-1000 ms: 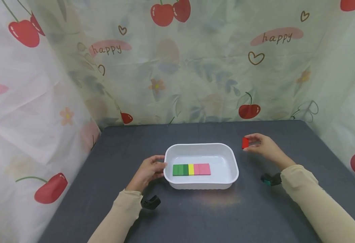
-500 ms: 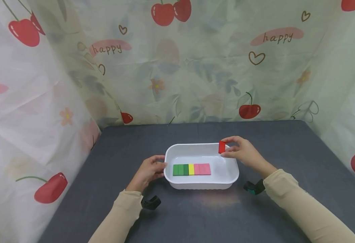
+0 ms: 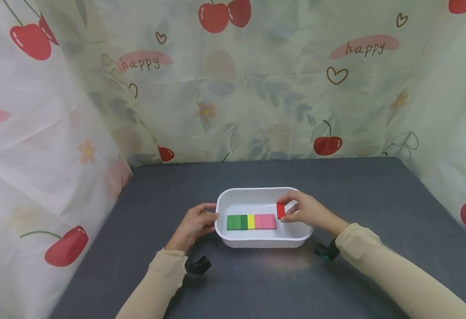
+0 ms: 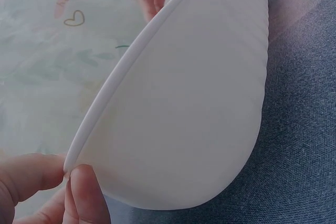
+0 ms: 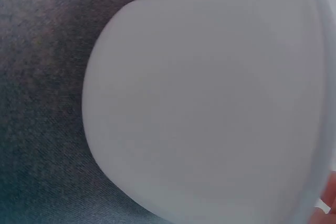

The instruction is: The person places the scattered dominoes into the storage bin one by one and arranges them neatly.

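Observation:
A white plastic tray [image 3: 265,243] sits on the dark table. My left hand [image 3: 193,226] pinches the tray's left rim between thumb and fingers; the left wrist view shows this grip on the rim [image 4: 100,103] close up. Inside the tray, my right hand [image 3: 306,212] pinches a small red block [image 3: 281,211] between thumb and fingers. The red block stands just right of a row of flat blocks: green blocks [image 3: 237,222], a yellow block [image 3: 250,222] and pink blocks [image 3: 266,221]. In the right wrist view the tray wall [image 5: 205,103] hides the red block.
The dark table [image 3: 257,283] extends round the tray on all sides. A printed curtain [image 3: 249,88] with cherries and hearts hangs behind and at both sides. Black wrist cameras, one under the left wrist [image 3: 198,266], hang near the tabletop.
My right hand has carried the red block leftward from beyond the tray's right side, over the rim and down beside the pink blocks. The left hand has stayed on the rim.

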Demonstrator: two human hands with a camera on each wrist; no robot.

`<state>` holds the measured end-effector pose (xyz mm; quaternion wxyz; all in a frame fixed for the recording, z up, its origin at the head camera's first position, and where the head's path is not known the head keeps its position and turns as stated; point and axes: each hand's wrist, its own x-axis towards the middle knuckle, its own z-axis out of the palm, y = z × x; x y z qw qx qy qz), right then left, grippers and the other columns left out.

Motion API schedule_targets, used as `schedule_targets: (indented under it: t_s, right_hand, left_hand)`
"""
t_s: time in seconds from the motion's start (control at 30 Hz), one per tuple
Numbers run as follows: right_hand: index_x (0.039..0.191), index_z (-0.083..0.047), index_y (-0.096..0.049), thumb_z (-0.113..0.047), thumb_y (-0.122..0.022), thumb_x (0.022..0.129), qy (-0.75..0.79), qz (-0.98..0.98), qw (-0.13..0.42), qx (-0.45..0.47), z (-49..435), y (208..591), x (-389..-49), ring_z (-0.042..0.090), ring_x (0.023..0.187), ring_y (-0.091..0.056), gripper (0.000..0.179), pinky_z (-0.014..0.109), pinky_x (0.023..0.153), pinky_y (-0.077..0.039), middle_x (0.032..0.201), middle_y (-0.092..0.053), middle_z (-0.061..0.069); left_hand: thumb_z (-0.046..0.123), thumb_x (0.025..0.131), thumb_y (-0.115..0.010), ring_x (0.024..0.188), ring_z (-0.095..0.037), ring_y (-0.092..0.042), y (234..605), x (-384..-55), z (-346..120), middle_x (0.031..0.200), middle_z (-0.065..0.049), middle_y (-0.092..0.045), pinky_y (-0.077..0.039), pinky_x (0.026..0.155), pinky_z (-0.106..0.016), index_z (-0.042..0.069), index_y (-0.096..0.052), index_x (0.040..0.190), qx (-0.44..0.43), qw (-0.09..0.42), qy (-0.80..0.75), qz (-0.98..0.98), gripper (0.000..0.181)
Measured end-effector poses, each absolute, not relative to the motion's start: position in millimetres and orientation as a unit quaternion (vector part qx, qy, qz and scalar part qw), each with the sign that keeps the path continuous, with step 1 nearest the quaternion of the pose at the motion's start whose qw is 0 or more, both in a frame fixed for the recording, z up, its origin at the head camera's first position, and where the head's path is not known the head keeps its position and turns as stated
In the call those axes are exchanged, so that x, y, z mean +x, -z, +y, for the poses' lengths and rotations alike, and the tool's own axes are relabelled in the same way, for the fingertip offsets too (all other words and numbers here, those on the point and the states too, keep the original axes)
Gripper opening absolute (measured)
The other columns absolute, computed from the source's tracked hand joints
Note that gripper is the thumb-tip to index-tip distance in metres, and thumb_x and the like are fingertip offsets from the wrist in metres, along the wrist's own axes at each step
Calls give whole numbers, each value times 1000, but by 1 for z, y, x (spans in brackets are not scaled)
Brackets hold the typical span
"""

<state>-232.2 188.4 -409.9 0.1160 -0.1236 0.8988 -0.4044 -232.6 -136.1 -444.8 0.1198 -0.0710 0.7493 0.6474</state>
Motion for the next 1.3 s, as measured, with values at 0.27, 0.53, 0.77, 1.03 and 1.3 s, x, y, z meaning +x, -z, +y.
schedule_targets:
  t_s: [0.27, 0.53, 0.77, 1.03, 1.3]
  right_hand:
    - [120, -6, -61, -11, -80, 77, 377, 909, 130, -122, 182, 412, -234, 18, 85, -63, 47, 33, 78, -57, 114, -61, 11]
    - [115, -2, -62, -7, -80, 76, 339, 920, 142, -132, 178, 412, -241, 18, 86, -66, 42, 35, 79, -57, 107, -63, 12]
    - [113, -3, -61, -6, -80, 75, 316, 929, 154, -116, 173, 411, -242, 19, 87, -64, 43, 35, 82, -57, 107, -63, 10]
    - [108, -1, -62, -1, -79, 74, 270, 942, 156, -126, 167, 410, -243, 23, 91, -61, 38, 39, 85, -55, 105, -64, 13]
    - [102, 0, -63, 0, -78, 73, 220, 955, 148, -132, 162, 418, -247, 24, 88, -59, 33, 39, 84, -53, 96, -64, 12]
  left_hand:
    - [9, 87, -69, 71, -15, -65, 445, -233, -136, 98, -13, -71, -56, 64, -28, 6, -59, 126, -62, 120, -647, 751, 40]
    - [8, 87, -69, 70, -15, -64, 444, -232, -136, 96, -12, -71, -55, 63, -28, 6, -60, 126, -63, 119, -649, 749, 40]
    - [8, 86, -69, 70, -15, -64, 443, -231, -135, 96, -12, -71, -56, 64, -28, 6, -59, 126, -64, 118, -647, 750, 41]
    - [9, 87, -69, 69, -14, -64, 444, -232, -136, 95, -12, -71, -55, 63, -27, 6, -59, 127, -66, 117, -647, 750, 41]
    - [9, 87, -69, 70, -13, -64, 445, -232, -136, 99, -15, -70, -55, 63, -26, 4, -58, 127, -57, 120, -650, 748, 41]
